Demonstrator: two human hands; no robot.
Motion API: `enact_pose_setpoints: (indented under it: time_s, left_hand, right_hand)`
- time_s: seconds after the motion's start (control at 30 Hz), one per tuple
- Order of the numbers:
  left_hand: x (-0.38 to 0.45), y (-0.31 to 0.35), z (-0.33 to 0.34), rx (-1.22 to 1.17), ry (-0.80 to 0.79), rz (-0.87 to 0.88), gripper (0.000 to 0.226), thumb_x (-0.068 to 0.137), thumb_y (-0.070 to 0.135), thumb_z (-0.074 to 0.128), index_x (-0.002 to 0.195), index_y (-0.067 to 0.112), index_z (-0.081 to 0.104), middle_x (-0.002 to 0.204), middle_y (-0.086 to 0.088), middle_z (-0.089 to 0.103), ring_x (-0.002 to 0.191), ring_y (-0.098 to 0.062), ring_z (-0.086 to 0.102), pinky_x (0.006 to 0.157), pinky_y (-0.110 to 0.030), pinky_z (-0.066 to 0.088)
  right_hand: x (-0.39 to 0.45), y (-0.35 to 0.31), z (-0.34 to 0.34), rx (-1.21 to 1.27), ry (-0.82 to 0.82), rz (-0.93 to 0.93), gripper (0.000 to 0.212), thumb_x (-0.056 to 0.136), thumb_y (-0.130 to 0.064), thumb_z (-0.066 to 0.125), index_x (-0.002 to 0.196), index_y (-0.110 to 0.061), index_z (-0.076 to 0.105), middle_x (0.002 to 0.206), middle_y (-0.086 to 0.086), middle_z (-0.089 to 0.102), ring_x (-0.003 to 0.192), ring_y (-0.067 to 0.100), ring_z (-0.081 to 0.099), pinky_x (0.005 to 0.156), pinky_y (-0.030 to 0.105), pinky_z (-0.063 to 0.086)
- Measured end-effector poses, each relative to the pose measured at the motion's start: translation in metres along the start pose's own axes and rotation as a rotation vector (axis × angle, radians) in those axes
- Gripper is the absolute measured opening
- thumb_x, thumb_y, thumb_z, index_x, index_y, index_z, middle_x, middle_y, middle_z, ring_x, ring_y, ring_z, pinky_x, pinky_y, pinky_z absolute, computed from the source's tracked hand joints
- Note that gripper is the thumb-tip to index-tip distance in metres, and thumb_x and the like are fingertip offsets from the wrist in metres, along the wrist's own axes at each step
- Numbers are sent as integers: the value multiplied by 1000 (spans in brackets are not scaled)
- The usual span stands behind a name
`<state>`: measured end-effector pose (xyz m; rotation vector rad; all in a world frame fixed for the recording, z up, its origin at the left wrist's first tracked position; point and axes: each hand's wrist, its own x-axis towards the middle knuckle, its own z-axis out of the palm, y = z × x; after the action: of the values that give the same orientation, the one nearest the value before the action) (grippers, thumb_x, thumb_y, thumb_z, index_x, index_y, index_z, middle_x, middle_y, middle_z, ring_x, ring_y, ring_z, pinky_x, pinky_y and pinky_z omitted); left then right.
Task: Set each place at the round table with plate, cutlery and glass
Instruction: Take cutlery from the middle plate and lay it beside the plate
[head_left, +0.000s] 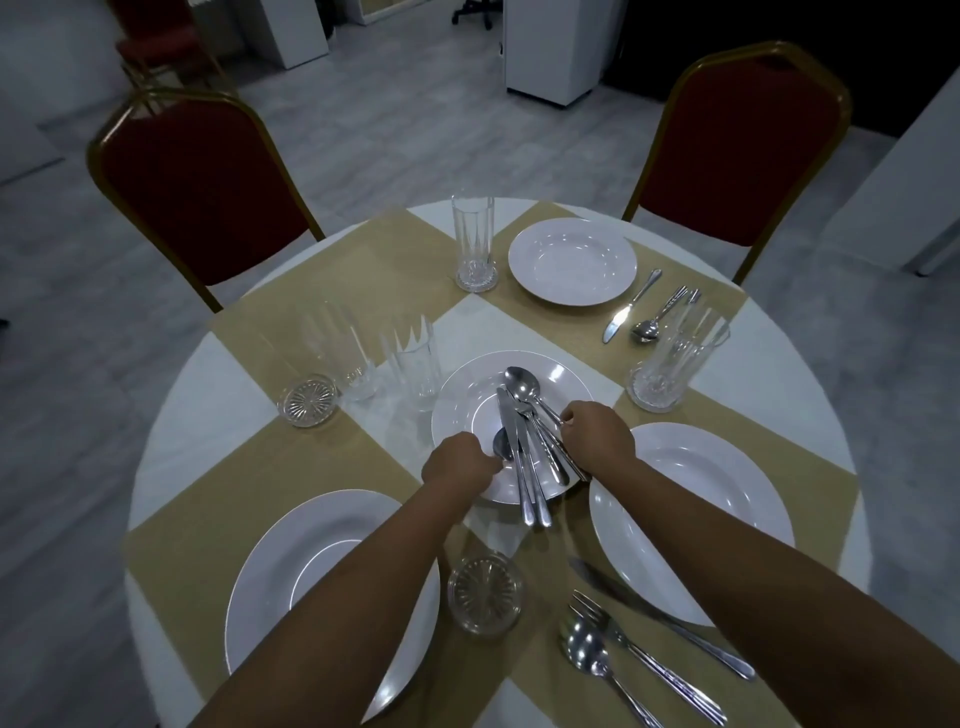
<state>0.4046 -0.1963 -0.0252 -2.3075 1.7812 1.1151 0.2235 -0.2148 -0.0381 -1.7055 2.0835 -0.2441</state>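
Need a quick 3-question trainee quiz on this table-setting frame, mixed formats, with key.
1. True or false: the far left mat already has a plate.
2. Multiple choice: where is the loose cutlery pile lying? A) on the centre plate B) on the near left plate C) on the bare cloth
3. Fill in: both the left hand and the right hand are at the ____ plate.

Key: 1 false; it holds only glasses. 2 A. 3 centre.
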Motion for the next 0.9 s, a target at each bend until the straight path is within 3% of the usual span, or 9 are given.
enact_pose_setpoints:
  time_s: [0.23,0.33,0.43,0.53,0.63,0.73,0.83,0.9]
  left_hand:
    - [-3,-10,-13,-78,-3,-31,47,87,47,60,64,9,45,65,-2,50,70,-21,53,58,-25,37]
    - [-3,-12,-16,-177,-9,-31,52,91,51,51,71,4,57,79,-9,68,64,-21,55,53,-25,36]
    - [-1,-12,-16,-325,21,-59,36,88,33,59,92,-2,66,91,-13,72,72,-25,62,62,-26,43]
    - [0,-5,-12,-447,60,-53,28,80,17,60,100,-2,64,80,-11,65,76,-29,62,69,-32,50]
    - [-2,9,-7,-617,22,-71,22,74,-1,67,92,5,57,80,-10,58,76,-31,63,72,-40,59]
    - [3,27,4,-620,-1,-61,27,70,-2,77,73,13,54,79,-11,61,71,-26,65,62,-31,57]
    - [10,42,15,-639,10,-96,47,67,4,80,106,1,54,96,-15,65,81,-27,69,57,-31,59]
    - [10,51,18,-594,54,-80,64,72,0,73,125,-2,38,95,-13,61,83,-29,68,56,-34,58]
  right_hand:
    - [-2,1,0,-22,43,7,26,91,-8,50,107,-11,70,103,8,68,93,25,64,73,30,48]
    - [-2,-1,-1,-26,35,9,25,90,-8,51,107,-11,69,103,8,68,92,25,64,74,30,48]
    - [-4,0,-2,-24,33,15,24,90,-10,51,106,-10,68,103,8,67,92,25,64,74,30,50]
    - [-5,3,-3,-3,30,25,23,90,-12,51,104,-10,68,101,7,68,90,25,63,73,30,49]
    - [-5,6,-6,26,14,30,23,90,-13,51,105,-11,68,102,6,68,91,23,63,72,30,47]
    - [-4,9,-8,48,8,25,22,91,-18,56,109,-13,68,106,6,67,96,23,62,77,30,48]
    - [-3,12,-9,73,-11,5,22,92,-20,58,109,-13,69,107,6,68,96,23,62,77,29,47]
    - [-2,13,-10,76,-28,-7,21,92,-18,57,108,-13,69,107,5,68,96,22,62,78,29,47]
